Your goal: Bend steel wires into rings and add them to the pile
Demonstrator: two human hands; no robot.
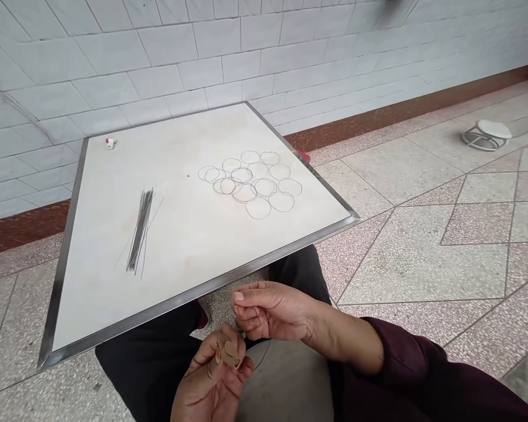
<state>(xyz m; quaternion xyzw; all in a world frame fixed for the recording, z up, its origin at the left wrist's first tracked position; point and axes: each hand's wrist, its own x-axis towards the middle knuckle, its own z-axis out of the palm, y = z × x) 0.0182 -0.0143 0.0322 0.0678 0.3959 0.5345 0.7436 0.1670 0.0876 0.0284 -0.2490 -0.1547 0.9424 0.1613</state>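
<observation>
My left hand (213,375) is closed around a small tan object (231,354) with a rounded edge; its exact kind I cannot make out. Just above and to the right, my right hand (275,310) pinches a thin dark wire (268,346). This wire curves down past my fingers toward the left hand; whether its end touches the tan object is hidden. On the white table beyond my hands lie several thin wire rings (258,208), partly overlapping, on the right. A bundle of straight dark wires (138,234) lies on the left side.
The white table (180,234) has a metal edge in front of my knees. A small white and red item (111,143) sits at its far left corner. Behind stands a white tiled wall (162,64). A low round stool (487,135) is on the floor at right.
</observation>
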